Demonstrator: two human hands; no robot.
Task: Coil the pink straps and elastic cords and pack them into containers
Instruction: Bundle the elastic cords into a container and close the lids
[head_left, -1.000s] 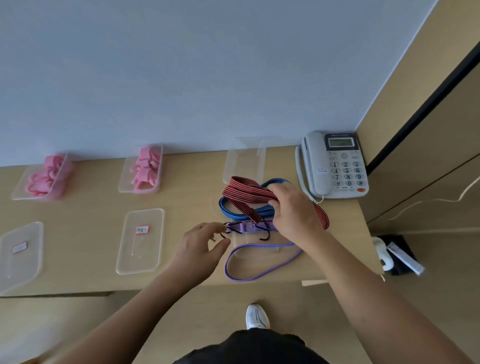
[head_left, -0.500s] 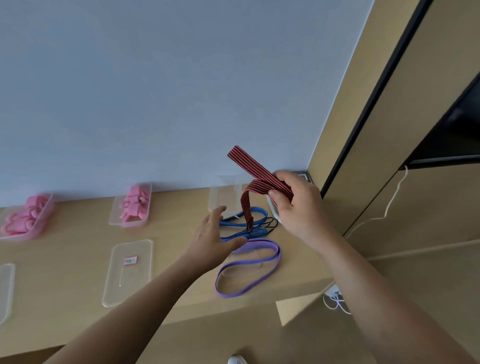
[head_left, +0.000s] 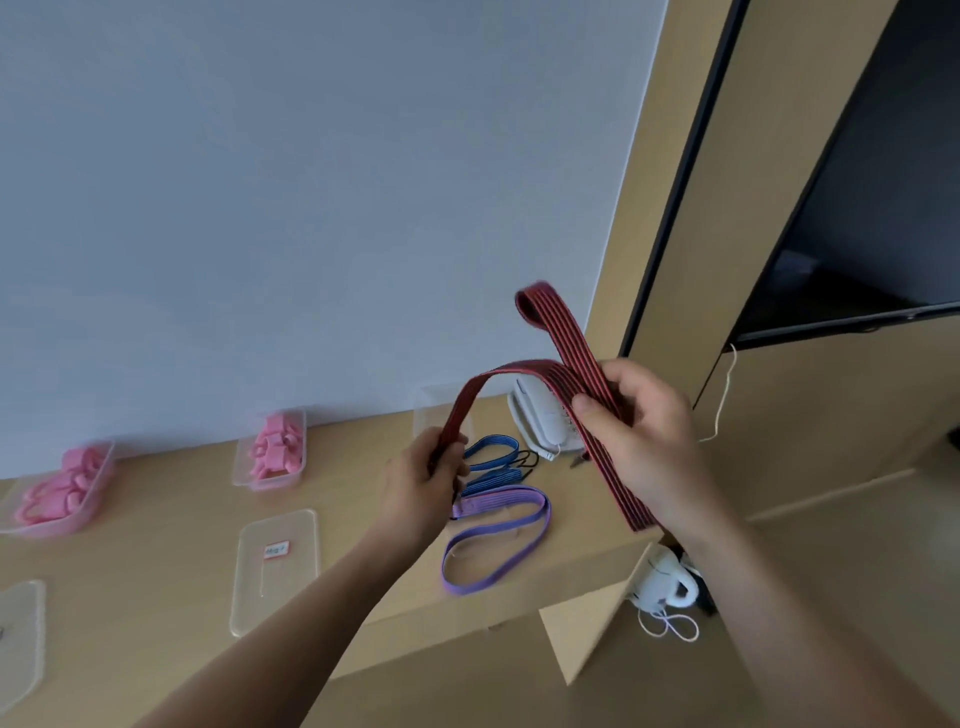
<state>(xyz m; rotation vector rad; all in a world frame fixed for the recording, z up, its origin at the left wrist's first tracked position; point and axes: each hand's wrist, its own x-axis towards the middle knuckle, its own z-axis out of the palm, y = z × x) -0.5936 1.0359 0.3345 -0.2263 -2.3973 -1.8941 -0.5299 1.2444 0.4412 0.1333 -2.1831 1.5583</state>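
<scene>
Red elastic cord (head_left: 498, 371): limp, light, stretchy. Left hand (head_left: 415, 488) at 8 o'clock and right hand (head_left: 644, 441) at 3 o'clock each close their grip round it; best held near the ends.

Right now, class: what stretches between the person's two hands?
The red striped elastic band arches from the left hand to the right hand, shown in the head view.
</scene>
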